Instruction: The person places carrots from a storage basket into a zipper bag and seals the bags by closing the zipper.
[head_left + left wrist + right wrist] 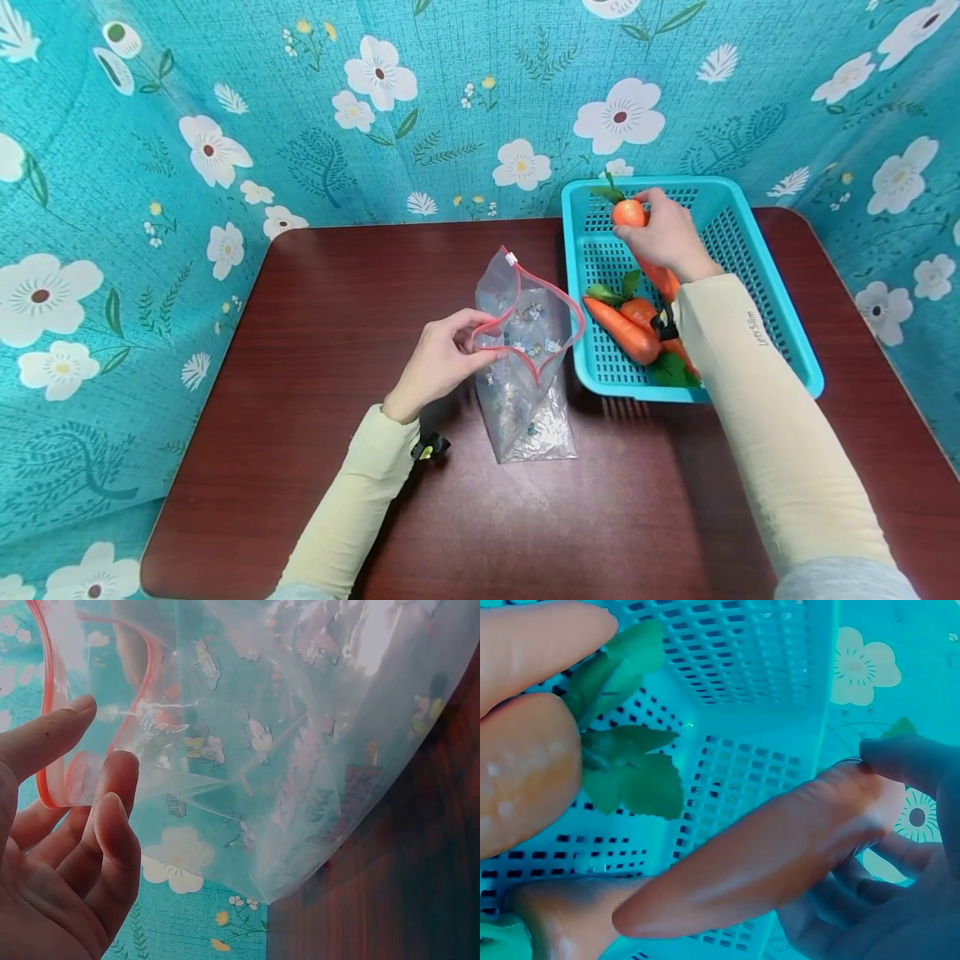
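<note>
My left hand pinches the red rim of a clear zip bag between thumb and fingers. The bag stands with its mouth spread wide, a white slider at the far end, small printed figures on its sides. My right hand grips an orange carrot by its thick leafy end, over the back of a turquoise basket. In the right wrist view the carrot's narrow tip points away from the fingers, down toward the basket. Below it lie another carrot and more orange vegetables with green leaves.
The basket stands on the right part of a dark red-brown table, close beside the bag. A turquoise flowered cloth hangs behind the table and at both sides. My right sleeve passes over the basket's front right rim.
</note>
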Demonstrator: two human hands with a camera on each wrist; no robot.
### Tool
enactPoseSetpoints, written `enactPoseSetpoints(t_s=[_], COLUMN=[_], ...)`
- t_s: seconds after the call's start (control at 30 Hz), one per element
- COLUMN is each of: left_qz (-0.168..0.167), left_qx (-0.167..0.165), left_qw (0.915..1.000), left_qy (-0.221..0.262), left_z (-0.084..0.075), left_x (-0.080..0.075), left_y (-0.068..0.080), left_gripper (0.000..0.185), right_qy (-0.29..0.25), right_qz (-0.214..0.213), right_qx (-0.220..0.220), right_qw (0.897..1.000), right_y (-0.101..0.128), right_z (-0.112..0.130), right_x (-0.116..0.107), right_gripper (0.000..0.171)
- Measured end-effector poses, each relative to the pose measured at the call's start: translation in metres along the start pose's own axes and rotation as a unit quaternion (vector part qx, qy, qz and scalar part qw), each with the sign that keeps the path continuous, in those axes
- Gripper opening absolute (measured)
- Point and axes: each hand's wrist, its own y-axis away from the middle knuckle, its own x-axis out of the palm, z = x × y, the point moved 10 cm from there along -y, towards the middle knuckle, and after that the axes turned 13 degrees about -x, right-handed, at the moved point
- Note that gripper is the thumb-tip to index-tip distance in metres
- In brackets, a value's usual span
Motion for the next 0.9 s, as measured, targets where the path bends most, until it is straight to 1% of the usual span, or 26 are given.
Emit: enactPoseSetpoints(t_s=[0.13, 0.37, 0.7, 0.9], left_qz=[-0.001, 0.001, 0.001, 0.003], left_qx=[0.0, -0.002, 0.008, 0.007], left_qw=[1.0, 1.0, 1.0, 1.0], left_qy=[0.0, -0.001, -0.002, 0.001], left_z=[0.0, 0.001, -0.002, -0.001], left_x=[0.0, 0.001, 0.001, 0.001], left_y=[0.0, -0.001, 0.0, -0.001], left_gripper=[0.039, 0.04, 0.041, 0.041], right_qy=[-0.01, -0.045, -0.075, -0.112], right_qz=[-0.008, -0.02, -0.04, -0.056], right_qx=[0.009, 0.03, 0.038, 0.033], right_qw=[1.0, 0.998, 0.996, 0.992], right_y=[0.001, 0.007, 0.012, 0.016], right_z=[-0.001, -0.001, 0.002, 0.009], right_x=[-0.004, -0.011, -0.019, -0.026], right_gripper=[0.07, 0.076, 0.081, 0.08])
